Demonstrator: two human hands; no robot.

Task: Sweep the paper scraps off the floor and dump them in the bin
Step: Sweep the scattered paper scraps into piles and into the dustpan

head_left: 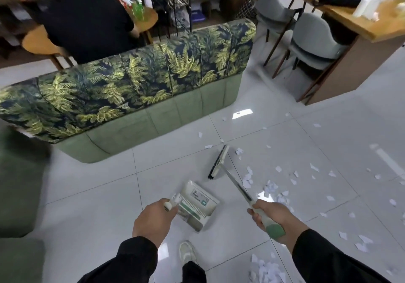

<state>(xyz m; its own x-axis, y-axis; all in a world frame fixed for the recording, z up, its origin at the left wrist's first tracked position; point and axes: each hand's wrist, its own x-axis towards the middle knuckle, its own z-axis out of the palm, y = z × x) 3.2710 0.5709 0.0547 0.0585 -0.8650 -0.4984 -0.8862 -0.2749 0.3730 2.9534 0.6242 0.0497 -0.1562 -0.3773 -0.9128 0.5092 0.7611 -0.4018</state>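
The left hand (153, 219) gripped the dustpan (198, 206) handle, the pan resting on the white floor (87, 184). The right hand (270, 216) curled round the broom (219, 162) handle, its head at twelve o'clock of the pan. Paper scraps (271, 187) lay scattered at three o'clock.

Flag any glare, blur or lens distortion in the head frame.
Head view: ceiling-light glare on the glossy floor tiles; fisheye bends the fern-print sofa and desk; background shelves are soft; broom, dustpan and paper scraps fairly sharp.
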